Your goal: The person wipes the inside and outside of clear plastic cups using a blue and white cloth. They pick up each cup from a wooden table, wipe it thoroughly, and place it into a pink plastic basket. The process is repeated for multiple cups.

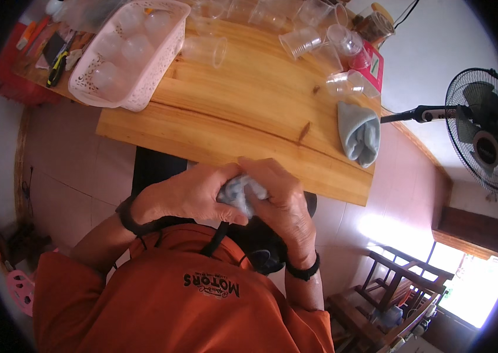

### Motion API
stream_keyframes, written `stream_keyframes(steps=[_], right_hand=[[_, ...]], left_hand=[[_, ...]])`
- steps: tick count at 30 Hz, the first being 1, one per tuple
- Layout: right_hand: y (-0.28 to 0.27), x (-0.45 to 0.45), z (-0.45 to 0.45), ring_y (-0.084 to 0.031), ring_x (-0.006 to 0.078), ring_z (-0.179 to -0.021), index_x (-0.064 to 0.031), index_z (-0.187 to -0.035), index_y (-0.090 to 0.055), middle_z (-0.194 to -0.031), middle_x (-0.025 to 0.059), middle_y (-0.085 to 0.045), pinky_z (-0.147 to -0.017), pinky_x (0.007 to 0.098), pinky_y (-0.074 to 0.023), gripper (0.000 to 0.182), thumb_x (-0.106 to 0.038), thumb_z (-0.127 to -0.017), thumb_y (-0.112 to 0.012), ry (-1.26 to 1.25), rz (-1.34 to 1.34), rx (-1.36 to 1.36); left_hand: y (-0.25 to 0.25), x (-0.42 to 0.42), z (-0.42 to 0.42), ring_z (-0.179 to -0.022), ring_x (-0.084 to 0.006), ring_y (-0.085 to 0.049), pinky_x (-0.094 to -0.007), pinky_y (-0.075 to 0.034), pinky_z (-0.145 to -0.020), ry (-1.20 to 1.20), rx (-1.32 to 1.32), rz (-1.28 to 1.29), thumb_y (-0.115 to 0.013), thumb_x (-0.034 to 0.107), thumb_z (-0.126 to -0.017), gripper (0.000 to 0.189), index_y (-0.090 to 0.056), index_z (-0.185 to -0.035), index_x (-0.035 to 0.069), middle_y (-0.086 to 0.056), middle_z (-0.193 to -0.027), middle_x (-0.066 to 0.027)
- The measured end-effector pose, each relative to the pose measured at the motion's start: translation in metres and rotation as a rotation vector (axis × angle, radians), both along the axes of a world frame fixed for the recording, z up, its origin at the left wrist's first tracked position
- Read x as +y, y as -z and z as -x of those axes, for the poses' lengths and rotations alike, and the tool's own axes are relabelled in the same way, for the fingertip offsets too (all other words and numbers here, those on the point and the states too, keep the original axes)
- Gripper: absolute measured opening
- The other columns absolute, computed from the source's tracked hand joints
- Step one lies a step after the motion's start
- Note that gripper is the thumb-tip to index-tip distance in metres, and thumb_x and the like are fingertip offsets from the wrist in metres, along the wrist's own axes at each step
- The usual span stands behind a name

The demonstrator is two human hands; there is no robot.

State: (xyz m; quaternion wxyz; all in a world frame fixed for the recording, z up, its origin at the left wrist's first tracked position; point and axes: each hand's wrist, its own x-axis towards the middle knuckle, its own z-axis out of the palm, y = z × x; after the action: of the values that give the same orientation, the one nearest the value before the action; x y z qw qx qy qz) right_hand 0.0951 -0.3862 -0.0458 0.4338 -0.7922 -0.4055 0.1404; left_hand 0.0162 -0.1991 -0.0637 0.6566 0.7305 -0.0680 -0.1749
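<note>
Both of my hands meet just off the near edge of the wooden table [249, 128]. Between them is a small crumpled grey-white item [241, 194], perhaps cloth or thin plastic; its kind is unclear. My left hand [187, 192] closes around it from the left, thumb below. My right hand [277, 198] grips it from the right, fingers over its top. A folded grey cloth [359, 132] lies at the table's right edge. Clear plastic cups [299, 43] lie on their sides towards the back, and another cup [204, 49] rests beside the pink basket.
A pink plastic basket [143, 88] of translucent round items stands at the left, near a yellow-black tool [57, 68]. A red-pink box [374, 66] and a lidded jar [372, 24] stand back right. Right of the table is a pedestal fan [480, 132]; wooden chairs [399, 282] stand lower right.
</note>
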Motion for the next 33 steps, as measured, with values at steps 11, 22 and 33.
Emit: stream_keyframes(steps=[11,22,33], right_hand=[[-0.010,-0.035,-0.010,-0.062,0.0160,-0.092,0.0022,-0.110,-0.066,-0.098,0.0087,-0.066,-0.085,0.0269,-0.0469,0.036,0.009,-0.079,-0.052,0.467,-0.254,0.246],[-0.005,0.003,0.002,-0.060,0.0414,-0.097,-0.0030,-0.129,-0.050,-0.109,0.0205,-0.060,-0.082,0.0439,-0.0508,0.060,-0.001,-0.072,-0.067,-0.043,0.087,0.169],[0.003,0.006,0.004,-0.064,0.0394,-0.089,-0.0044,-0.122,-0.057,-0.102,0.0181,-0.063,-0.073,0.0427,-0.0539,0.054,0.002,-0.069,-0.067,-0.006,0.046,0.035]], left_hand=[[0.012,0.013,0.006,-0.082,-0.0131,-0.060,-0.0262,-0.051,-0.069,-0.032,0.161,0.077,-0.081,0.049,-0.074,0.071,-0.054,-0.123,0.006,-0.061,-0.097,-0.0060],[-0.003,-0.001,-0.003,-0.089,-0.0231,-0.063,-0.0326,-0.051,-0.079,0.007,-0.128,-0.145,-0.082,0.056,-0.069,0.080,-0.054,-0.117,-0.002,-0.064,-0.101,-0.0150],[0.000,0.004,-0.003,-0.100,-0.0287,-0.061,-0.0356,-0.049,-0.086,0.038,-0.042,-0.106,-0.079,0.059,-0.069,0.091,-0.047,-0.126,-0.004,-0.061,-0.112,-0.0183]])
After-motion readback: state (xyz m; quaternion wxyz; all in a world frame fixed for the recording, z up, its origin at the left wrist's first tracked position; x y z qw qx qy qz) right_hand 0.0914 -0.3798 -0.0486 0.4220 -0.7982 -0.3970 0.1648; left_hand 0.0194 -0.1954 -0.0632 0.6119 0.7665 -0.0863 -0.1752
